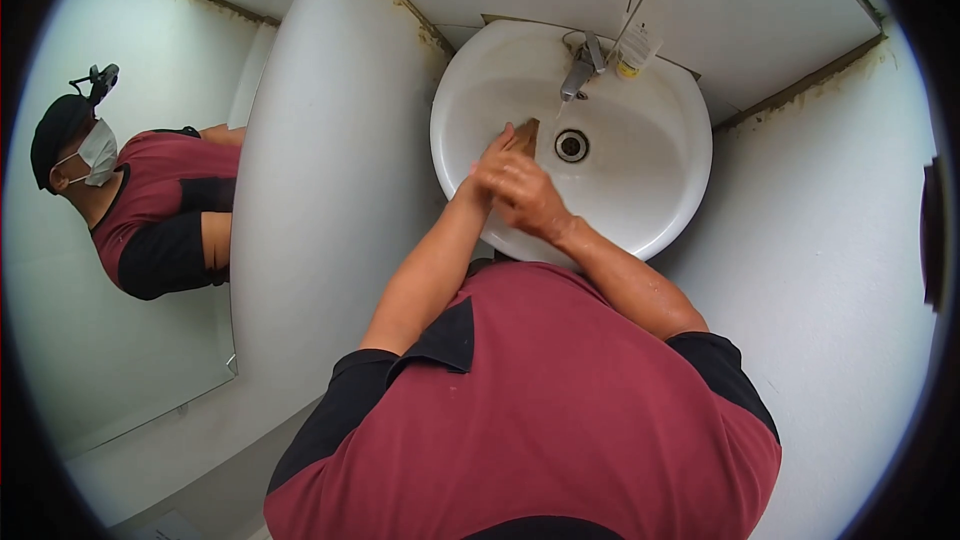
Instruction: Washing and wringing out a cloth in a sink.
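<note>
Noted: right hand (pixel 527 196) pressed against left hand (pixel 495 151) over the basin (pixel 655 172), just left of the thin stream (pixel 561 109) below the tap (pixel 581 70); sound practice: cover every surface evenly, staying inside its rim

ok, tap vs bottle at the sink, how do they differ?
The tap is silvery metal; the bottle looks pale and translucent, with some yellow.
A thin stream of water leaves the tap; none shows from the bottle.
Shared: both are at the back of the sink.
</note>
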Demonstrator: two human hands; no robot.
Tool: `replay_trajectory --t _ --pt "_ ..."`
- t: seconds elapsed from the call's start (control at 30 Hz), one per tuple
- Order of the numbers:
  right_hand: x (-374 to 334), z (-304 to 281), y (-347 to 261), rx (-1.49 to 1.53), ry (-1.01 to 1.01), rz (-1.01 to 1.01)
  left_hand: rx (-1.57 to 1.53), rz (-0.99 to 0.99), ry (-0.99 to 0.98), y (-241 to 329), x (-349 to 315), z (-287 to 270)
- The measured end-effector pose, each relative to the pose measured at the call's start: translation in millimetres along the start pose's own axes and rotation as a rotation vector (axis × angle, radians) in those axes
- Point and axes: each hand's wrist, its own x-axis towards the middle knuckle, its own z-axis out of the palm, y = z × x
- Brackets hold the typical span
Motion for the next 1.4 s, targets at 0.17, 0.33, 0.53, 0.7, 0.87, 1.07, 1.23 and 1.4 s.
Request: replay_trajectory --t 0.17,0.33,0.53,0.7,0.87,1.07,1.23,1.4 --pt "2.3 12.1 -3.2 -0.004 0.062 -0.108 -0.05 0.047 -0.334 4.2 3.1 -10.2" --pt "-53.0 4.3 136.0 -0.518 0.11 0.299 0.044 0.101 -0.309 -22.3 11.0 21.0" --pt "-16.5 1.5 69.9 -0.452 0.128 0.235 0.113 0.229 -0.233 -9.2 10.0 14.5" --pt "0.8 27.0 6.5 -0.211 0.198 0.032 0.166 0.306 -0.179 9.3 0.6 4.4" --pt "0.5 6.8 60.9 -0.656 0.087 0.34 0.23 0.399 -0.142 -6.0 -2.3 16.2" --pt "-22.9 -8.3 81.8 -0.442 -0.041 0.49 0.274 0.527 -0.08 22.3 -5.1 10.0" --pt "-34.6 -12.1 59.9 -0.154 0.095 0.399 0.163 0.442 -0.073 32.3 -13.6 -4.2" --pt "-18.9 -8.2 64.5 0.48 0.262 0.905 0.361 0.409 -0.177 27.1 -7.7 -18.5"
